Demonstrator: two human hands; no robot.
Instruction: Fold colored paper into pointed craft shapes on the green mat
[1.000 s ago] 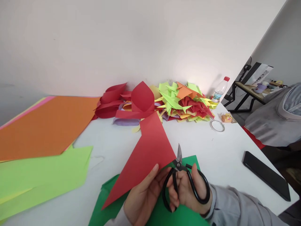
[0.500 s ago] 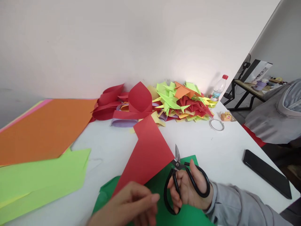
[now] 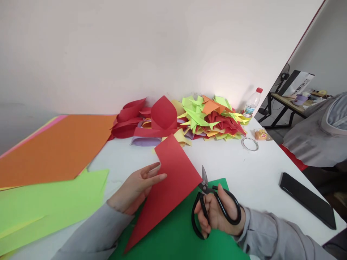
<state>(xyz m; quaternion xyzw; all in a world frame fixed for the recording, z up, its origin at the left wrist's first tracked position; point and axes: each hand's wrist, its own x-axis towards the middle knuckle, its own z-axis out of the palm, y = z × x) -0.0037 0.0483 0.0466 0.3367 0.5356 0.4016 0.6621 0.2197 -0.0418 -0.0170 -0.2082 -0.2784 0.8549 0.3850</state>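
Observation:
My right hand [image 3: 217,209] grips black-handled scissors [image 3: 204,182], its fingers through the loops. The blades point away from me, at the right corner of a red paper sheet [image 3: 173,177]. That sheet has a notched upper left edge and tapers to a point near me. My left hand [image 3: 141,184] is at the sheet's left edge, fingers apart and thumb over the paper; whether it touches the sheet I cannot tell. Below both hands lies a green sheet [image 3: 173,234], partly covered by the red one.
Orange sheets [image 3: 59,148] and lime-green sheets [image 3: 59,206] lie at left. Red paper shapes [image 3: 164,113] and a pile of coloured cut-outs [image 3: 214,117] sit along the wall. At right are a bottle [image 3: 252,103], a tape roll [image 3: 249,144], a wrapped snack [image 3: 261,134] and a black phone [image 3: 307,200].
My left hand has moved forward from the near edge to the red sheet's left side, with its fingers now spread. My right hand and the scissors have hardly moved.

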